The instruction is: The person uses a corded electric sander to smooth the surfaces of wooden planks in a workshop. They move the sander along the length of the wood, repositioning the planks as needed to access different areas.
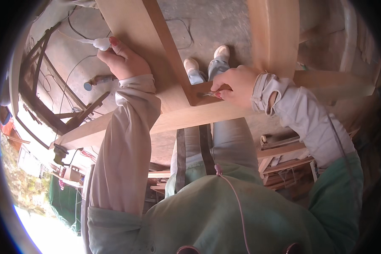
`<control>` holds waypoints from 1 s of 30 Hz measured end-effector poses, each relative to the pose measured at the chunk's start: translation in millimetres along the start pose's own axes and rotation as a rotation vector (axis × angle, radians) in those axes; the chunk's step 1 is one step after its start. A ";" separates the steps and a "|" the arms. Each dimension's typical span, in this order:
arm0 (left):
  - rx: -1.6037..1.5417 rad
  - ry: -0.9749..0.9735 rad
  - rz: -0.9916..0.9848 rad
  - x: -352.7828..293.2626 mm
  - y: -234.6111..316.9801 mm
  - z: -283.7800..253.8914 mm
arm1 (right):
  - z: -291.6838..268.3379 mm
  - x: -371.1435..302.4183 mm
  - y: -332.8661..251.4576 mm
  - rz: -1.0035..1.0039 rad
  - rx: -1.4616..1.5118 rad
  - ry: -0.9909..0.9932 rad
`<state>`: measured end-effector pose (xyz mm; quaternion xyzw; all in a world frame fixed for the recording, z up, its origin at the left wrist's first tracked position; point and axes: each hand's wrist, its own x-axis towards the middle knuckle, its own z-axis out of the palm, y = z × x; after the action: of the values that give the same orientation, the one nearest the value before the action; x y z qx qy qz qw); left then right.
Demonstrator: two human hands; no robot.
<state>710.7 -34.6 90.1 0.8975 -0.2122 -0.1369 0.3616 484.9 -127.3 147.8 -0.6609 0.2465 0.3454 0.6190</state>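
Observation:
A pale wooden frame (169, 113) lies before me, with wide members meeting at a crosspiece. Over its left member, my left hand (126, 62) is closed around a small white bottle (101, 43) with a thin nozzle pointing left. Fingers pinched, my right hand (237, 86) is at the crosspiece, close to an inner corner of the frame. A thin, small, greyish piece (207, 94) sticks out from those fingertips and reaches the wood; its kind is too small to make out.
Dark wooden frame parts (51, 106) stand at the left among loose cables. A short cylindrical object (95, 82) lies on the grey floor (211, 21). Below right are stacked wooden pieces (283, 152). A pinkish cord (237, 194) hangs down my green apron.

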 end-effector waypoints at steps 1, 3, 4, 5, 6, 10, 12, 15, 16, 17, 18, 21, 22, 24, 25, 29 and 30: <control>-0.015 0.004 0.001 0.0 0.3 0.0 | 4.9 -2.0 3.8 -0.004 0.040 0.041; -0.042 0.009 0.002 -1.7 1.2 -0.9 | 12.9 -6.6 7.6 0.014 0.063 0.084; -0.024 0.010 0.005 -2.5 2.0 -1.2 | 14.9 -9.0 8.7 0.023 0.075 0.105; -0.005 0.011 0.009 -2.9 3.4 -1.6 | 14.5 -10.8 9.1 0.022 0.123 0.081; 0.013 0.008 0.017 -1.8 4.6 -1.4 | 14.4 -11.4 11.2 -0.003 0.140 0.088; -0.006 0.009 0.024 -1.3 2.5 0.2 | 13.8 -3.0 10.8 -0.044 0.094 0.076; -0.042 0.011 0.000 -1.5 3.3 -0.9 | 14.3 1.7 7.0 -0.022 0.072 0.058; -0.003 0.015 0.038 -1.6 2.8 0.1 | 23.2 0.0 11.0 -0.033 0.176 0.085; -0.029 0.005 0.007 -2.2 4.0 -1.3 | 26.6 -1.2 12.5 -0.029 0.187 0.095; -0.055 -0.005 -0.024 -2.4 6.5 -3.1 | 28.4 -2.4 10.9 -0.025 0.199 0.107; -0.081 -0.009 -0.051 -0.9 8.2 -1.5 | 26.7 -1.5 11.8 -0.026 0.206 0.120; -0.083 -0.001 0.040 -0.5 4.5 1.2 | 20.2 -4.0 12.9 -0.052 0.117 0.094; -0.069 0.001 0.036 -1.8 2.4 -0.5 | 19.6 -3.6 8.4 -0.019 0.108 0.065; -0.050 0.009 0.035 -1.3 3.2 -1.1 | 13.5 -1.3 -3.4 0.046 0.084 0.014; -0.047 0.008 0.036 -0.3 4.4 -0.6 | 13.3 -5.4 -7.5 0.045 0.088 0.029; -0.046 0.006 0.016 -1.4 3.1 0.7 | 29.5 -3.6 5.0 -0.019 0.149 0.138; -0.042 0.010 0.005 -2.4 2.9 -1.0 | 31.4 -2.3 7.7 -0.028 0.160 0.145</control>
<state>708.1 -34.7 93.2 0.8898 -0.2099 -0.1360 0.3818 472.9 -97.3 144.7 -0.6361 0.3079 0.2673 0.6551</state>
